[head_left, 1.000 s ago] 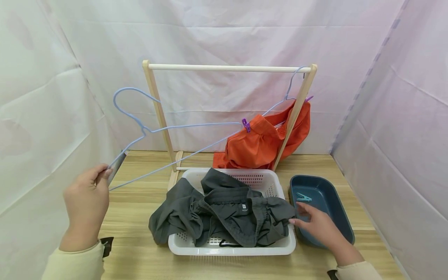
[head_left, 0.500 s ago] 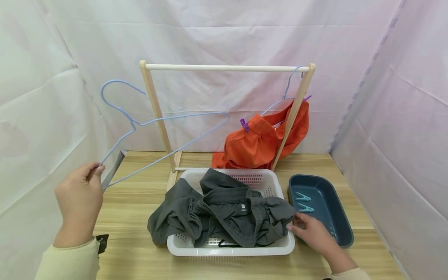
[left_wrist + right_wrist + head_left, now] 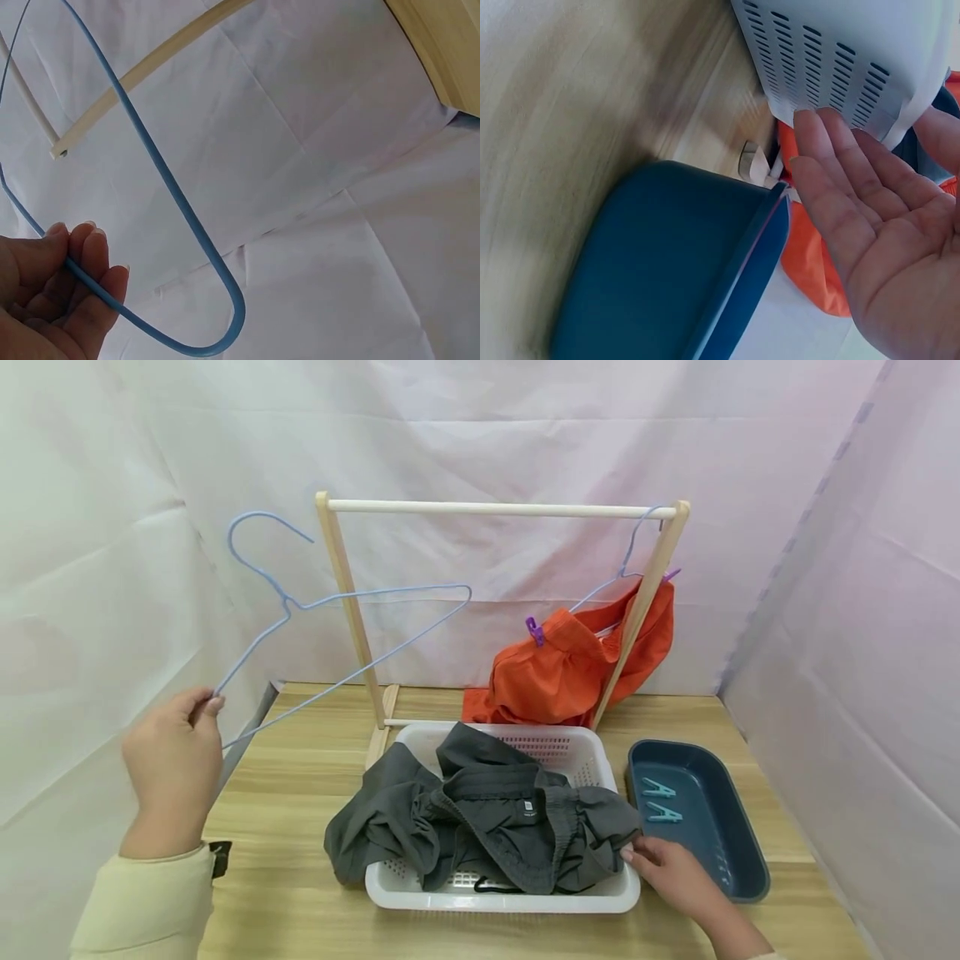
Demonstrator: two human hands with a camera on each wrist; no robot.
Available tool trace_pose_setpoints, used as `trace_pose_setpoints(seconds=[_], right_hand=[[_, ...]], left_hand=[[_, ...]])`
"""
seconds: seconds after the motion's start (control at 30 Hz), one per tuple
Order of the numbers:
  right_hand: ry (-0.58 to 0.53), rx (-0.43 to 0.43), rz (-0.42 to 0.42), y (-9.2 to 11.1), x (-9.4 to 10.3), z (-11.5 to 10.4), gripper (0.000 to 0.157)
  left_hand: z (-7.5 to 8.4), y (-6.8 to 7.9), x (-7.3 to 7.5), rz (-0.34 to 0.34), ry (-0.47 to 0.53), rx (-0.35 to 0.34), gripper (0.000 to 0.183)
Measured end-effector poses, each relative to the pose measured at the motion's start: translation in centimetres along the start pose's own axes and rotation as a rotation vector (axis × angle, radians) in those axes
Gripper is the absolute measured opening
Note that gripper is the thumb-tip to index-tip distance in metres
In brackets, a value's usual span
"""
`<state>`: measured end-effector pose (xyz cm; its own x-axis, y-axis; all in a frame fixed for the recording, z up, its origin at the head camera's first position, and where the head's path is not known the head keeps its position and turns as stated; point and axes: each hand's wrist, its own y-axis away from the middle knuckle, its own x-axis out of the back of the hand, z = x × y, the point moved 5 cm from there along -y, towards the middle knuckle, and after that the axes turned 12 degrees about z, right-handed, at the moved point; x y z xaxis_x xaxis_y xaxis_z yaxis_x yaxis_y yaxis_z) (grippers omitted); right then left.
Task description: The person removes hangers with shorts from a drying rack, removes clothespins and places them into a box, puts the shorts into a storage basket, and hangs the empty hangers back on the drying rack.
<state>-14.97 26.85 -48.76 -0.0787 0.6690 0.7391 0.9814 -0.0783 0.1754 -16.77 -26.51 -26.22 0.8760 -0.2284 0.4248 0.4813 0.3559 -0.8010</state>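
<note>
My left hand [image 3: 172,764] grips a blue wire clothes hanger [image 3: 281,600] near one lower corner, its hook upward. In the left wrist view the fingers curl round the hanger's wire [image 3: 176,191]. My right hand [image 3: 678,872] is at the right side of a white basket [image 3: 502,903]. Its fingers lie fairly straight against the basket's slotted outer wall [image 3: 832,67] in the right wrist view, with the thumb at the rim. Dark grey elastic-waist trousers [image 3: 502,827] lie bunched across the basket, partly over its edges.
Behind the basket stands a wooden rack [image 3: 495,508]. An orange garment [image 3: 551,672] hangs at its right end, held on another hanger by purple clips [image 3: 535,631]. A dark blue tray [image 3: 723,814] with two teal clips [image 3: 662,812] sits at the right. White cloth walls surround the table.
My left hand has raised the hanger and drawn it to the left, away from the orange garment. The right hand has moved from the tray's near side to the basket's right rim.
</note>
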Motion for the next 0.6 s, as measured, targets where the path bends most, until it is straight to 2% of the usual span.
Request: trace_pose_setpoints(seconds=[0.2,0.6], right_hand=[[-0.017,-0.017,-0.005,0.1,-0.1,0.5,0.058],[-0.018,-0.007,-0.002,0.0,-0.1,0.4,0.052]], left_hand=[[0.4,-1.1,-0.3,-0.003,-0.016,-0.005,0.014],[1.3,-2.6,-2.2,-0.049,-0.035,-0.033,0.015]])
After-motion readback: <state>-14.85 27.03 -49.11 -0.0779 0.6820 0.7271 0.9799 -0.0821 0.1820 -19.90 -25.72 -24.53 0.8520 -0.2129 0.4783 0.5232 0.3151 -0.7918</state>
